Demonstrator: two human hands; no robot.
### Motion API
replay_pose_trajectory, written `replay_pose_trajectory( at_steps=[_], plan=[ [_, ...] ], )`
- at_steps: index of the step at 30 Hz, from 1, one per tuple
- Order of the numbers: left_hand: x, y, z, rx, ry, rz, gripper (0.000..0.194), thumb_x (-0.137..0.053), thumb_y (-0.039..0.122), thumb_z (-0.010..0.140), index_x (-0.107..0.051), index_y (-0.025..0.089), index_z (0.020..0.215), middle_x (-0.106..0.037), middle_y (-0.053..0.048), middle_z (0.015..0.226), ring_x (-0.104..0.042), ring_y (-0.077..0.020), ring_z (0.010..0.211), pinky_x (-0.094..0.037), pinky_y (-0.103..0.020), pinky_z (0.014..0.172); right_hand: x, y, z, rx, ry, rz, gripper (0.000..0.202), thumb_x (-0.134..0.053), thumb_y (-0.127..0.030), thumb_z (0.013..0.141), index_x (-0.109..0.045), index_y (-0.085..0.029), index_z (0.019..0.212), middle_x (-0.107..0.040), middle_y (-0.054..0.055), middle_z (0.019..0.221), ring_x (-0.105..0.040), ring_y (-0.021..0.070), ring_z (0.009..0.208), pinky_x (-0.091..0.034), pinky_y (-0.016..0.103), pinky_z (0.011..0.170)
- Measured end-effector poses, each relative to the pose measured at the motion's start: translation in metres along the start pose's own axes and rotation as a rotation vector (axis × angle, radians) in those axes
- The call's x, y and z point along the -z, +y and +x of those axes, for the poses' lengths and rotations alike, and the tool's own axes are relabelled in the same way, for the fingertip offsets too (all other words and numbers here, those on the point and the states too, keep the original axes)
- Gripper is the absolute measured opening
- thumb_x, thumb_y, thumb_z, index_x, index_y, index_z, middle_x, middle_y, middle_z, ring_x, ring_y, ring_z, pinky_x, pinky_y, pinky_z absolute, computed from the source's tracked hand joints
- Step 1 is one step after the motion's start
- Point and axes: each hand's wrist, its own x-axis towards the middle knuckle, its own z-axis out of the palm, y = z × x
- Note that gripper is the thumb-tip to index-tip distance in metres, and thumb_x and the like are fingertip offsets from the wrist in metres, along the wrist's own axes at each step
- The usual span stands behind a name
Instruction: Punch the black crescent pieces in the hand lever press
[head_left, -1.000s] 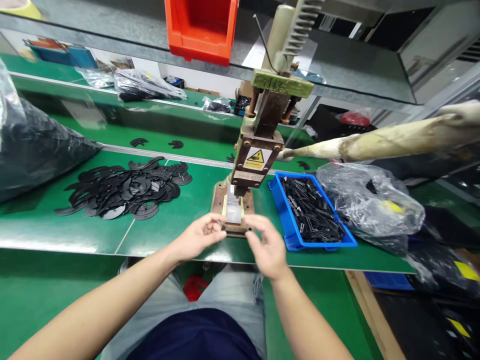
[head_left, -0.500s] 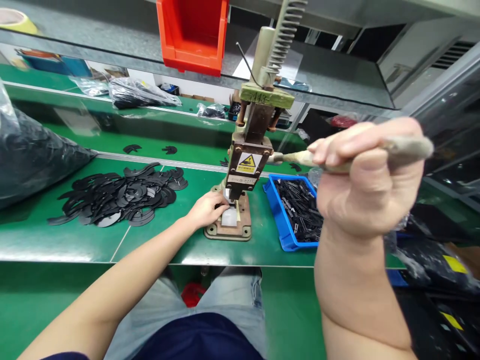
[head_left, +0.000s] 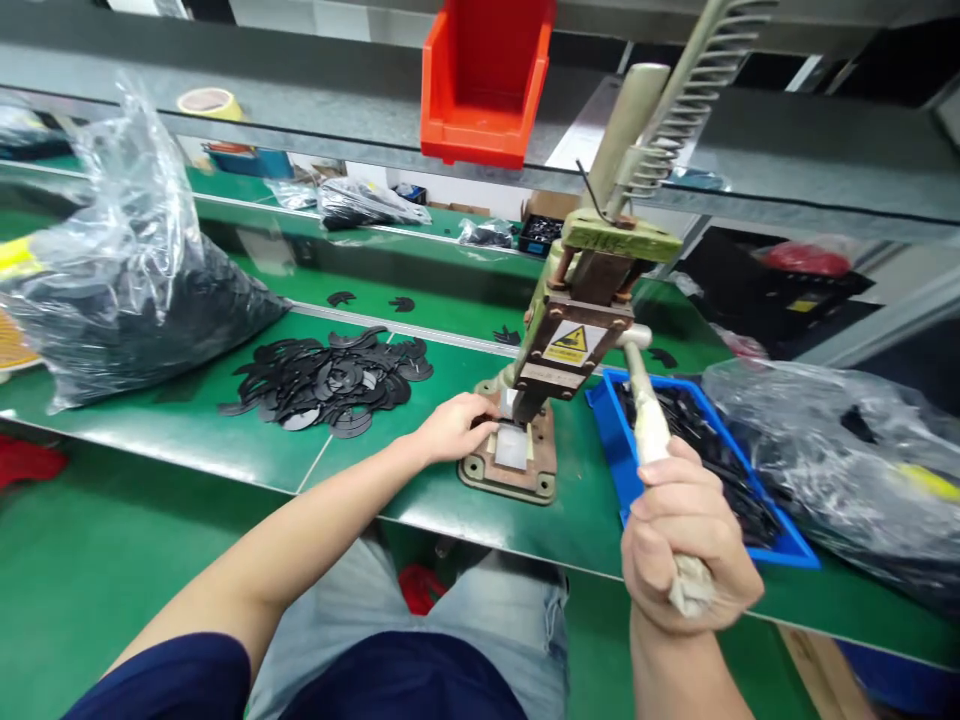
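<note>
the bin [head_left: 478,135] is bright red, the tray [head_left: 619,455] blue, the bench [head_left: 420,500] green, the warning triangle [head_left: 571,340] yellow and black.

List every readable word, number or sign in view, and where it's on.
Yellow warning triangle with a hand pictogram: sticker on the press; text beneath too small to read.
Pale strip below it: marks too blurred.
Green top plate: handwritten marks, illegible.
No word or number I can quote.
</note>
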Motion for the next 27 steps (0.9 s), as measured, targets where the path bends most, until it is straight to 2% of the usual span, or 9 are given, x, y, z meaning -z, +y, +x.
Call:
replay_pose_trajectory(
  at_steps=[2,5,8,11,15,18,22,24,27],
  plan=[
    [0.023,-0.01,-0.007,0.058,-0.015,0.198,0.021,-0.061,0.034,0.102,-0.074,0.022,0.113,-0.077,-0.009,0.116,-0.068,-0.0259,0.112,-0.051,-0.041,0.102,-0.002,0.001,0.0,0.049,0.008,0.017,0.017,-0.071,-0.017,0.078,-0.061,-0.025,0.068,-0.065,-0.002,0.072,-0.068,0.0236,0.081,-0.053,0.064,0.107],
    [0.061,-0.034,-0.021,0.245,-0.007,0.597,0.029,-0.059,0.043,0.102,-0.072,0.018,0.11,-0.074,-0.016,0.11,-0.065,-0.0343,0.111,-0.048,-0.048,0.096,-0.005,0.0,0.002,0.054,0.027,0.02,0.018,-0.071,-0.018,0.081,-0.06,-0.024,0.068,-0.065,-0.001,0.073,-0.067,0.0231,0.082,-0.052,0.064,0.107],
    [0.083,-0.057,-0.036,0.409,-0.007,0.813,0.045,-0.061,0.058,0.097,-0.069,0.015,0.112,-0.073,-0.021,0.112,-0.062,-0.0405,0.112,-0.044,-0.05,0.094,-0.009,0.0,0.0,0.053,0.063,0.034,0.02,-0.072,-0.02,0.083,-0.059,-0.023,0.068,-0.064,-0.001,0.072,-0.067,0.0231,0.081,-0.052,0.064,0.106],
    [0.084,-0.073,-0.046,0.431,-0.069,0.848,0.046,-0.06,0.06,0.097,-0.068,0.016,0.109,-0.074,-0.023,0.112,-0.062,-0.0418,0.113,-0.042,-0.051,0.095,-0.01,0.003,-0.002,0.064,0.093,0.048,0.019,-0.072,-0.023,0.084,-0.06,-0.024,0.069,-0.064,0.0,0.071,-0.066,0.0247,0.08,-0.052,0.065,0.104],
    [0.072,-0.081,-0.046,0.382,-0.083,0.779,0.026,-0.063,0.043,0.098,-0.066,0.018,0.105,-0.076,-0.02,0.107,-0.064,-0.039,0.111,-0.042,-0.047,0.092,-0.009,0.006,-0.002,0.081,0.079,0.05,0.017,-0.071,-0.026,0.084,-0.061,-0.025,0.07,-0.063,0.0,0.069,-0.065,0.0257,0.077,-0.053,0.067,0.102],
    [0.066,-0.082,-0.042,0.411,-0.065,0.608,0.023,-0.069,0.034,0.092,-0.06,0.02,0.108,-0.077,-0.014,0.103,-0.068,-0.0347,0.102,-0.045,-0.042,0.087,-0.008,0.006,-0.001,0.079,0.074,0.047,0.017,-0.07,-0.025,0.083,-0.06,-0.025,0.069,-0.063,-0.001,0.069,-0.066,0.025,0.078,-0.053,0.066,0.104],
    [0.068,-0.075,-0.04,0.397,-0.053,0.315,0.025,-0.066,0.023,0.09,-0.054,0.022,0.113,-0.074,-0.007,0.098,-0.071,-0.0274,0.091,-0.049,-0.036,0.078,-0.008,0.005,-0.002,0.071,0.07,0.047,0.016,-0.07,-0.025,0.082,-0.06,-0.026,0.07,-0.063,-0.002,0.07,-0.066,0.0245,0.08,-0.052,0.067,0.105],
    [0.073,-0.066,-0.04,0.322,-0.084,0.292,0.021,-0.062,0.019,0.091,-0.055,0.023,0.11,-0.072,-0.007,0.098,-0.07,-0.0255,0.09,-0.05,-0.035,0.078,-0.009,0.005,-0.002,0.07,0.073,0.043,0.017,-0.071,-0.025,0.083,-0.059,-0.026,0.07,-0.063,-0.002,0.07,-0.066,0.0242,0.08,-0.053,0.067,0.104],
    [0.078,-0.049,-0.04,0.185,-0.154,0.37,0.014,-0.056,0.015,0.092,-0.058,0.024,0.103,-0.07,-0.007,0.1,-0.069,-0.0253,0.092,-0.051,-0.035,0.08,-0.01,0.005,-0.003,0.067,0.093,0.039,0.019,-0.071,-0.025,0.083,-0.058,-0.025,0.069,-0.062,-0.003,0.07,-0.065,0.023,0.079,-0.053,0.065,0.104]
  ],
)
